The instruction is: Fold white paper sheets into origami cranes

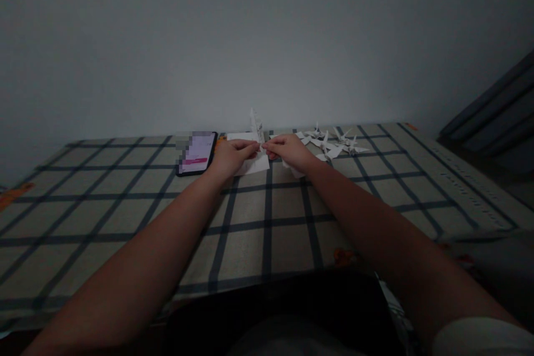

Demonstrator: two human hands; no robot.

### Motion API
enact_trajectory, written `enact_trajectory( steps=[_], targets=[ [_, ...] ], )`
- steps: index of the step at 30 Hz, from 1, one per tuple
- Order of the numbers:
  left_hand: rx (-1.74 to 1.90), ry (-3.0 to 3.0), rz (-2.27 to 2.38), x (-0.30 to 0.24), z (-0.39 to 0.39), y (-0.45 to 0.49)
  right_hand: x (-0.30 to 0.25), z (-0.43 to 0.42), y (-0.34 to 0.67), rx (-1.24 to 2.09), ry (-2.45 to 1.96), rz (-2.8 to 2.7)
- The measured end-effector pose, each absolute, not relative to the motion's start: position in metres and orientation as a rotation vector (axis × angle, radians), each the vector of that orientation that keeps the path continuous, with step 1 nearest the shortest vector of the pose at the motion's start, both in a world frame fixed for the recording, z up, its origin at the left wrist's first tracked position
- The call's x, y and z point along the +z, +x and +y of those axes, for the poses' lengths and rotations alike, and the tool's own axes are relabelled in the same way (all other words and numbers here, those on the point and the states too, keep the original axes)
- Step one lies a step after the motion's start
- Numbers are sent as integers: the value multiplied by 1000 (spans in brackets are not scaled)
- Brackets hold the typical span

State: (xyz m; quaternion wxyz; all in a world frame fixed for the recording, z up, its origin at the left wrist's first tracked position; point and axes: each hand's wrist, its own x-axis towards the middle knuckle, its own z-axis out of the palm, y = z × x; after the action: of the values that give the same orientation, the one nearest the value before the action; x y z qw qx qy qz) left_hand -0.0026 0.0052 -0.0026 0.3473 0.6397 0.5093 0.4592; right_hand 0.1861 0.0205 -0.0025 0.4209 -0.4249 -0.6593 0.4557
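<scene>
Both my hands meet over the far side of the table, pinching one folded white paper (256, 122) whose narrow pointed part stands up above the fingers. My left hand (234, 157) closes thumb and fingertips on its lower left side. From the right, my right hand (289, 151) pinches the same paper near its lower edge. Beneath my left hand lies a flat white sheet (257, 165). Several folded paper cranes (327, 146) rest in a group just beyond my right hand. The lowest folds of the held paper are hidden by my fingers.
A phone (197, 154) with its screen lit lies left of my left hand. The table wears a checked tablecloth (246, 245). A plain wall (267, 39) rises behind the table's far edge. Dark grey folded cloth (496, 105) hangs at the right.
</scene>
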Motion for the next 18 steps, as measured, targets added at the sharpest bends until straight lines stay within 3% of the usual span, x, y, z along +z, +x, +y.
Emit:
enact_trajectory(
  steps=[18],
  targets=[
    [1250,1413,1158,-4,7,3,-7,20,187,855,-1015,-1943]
  ],
)
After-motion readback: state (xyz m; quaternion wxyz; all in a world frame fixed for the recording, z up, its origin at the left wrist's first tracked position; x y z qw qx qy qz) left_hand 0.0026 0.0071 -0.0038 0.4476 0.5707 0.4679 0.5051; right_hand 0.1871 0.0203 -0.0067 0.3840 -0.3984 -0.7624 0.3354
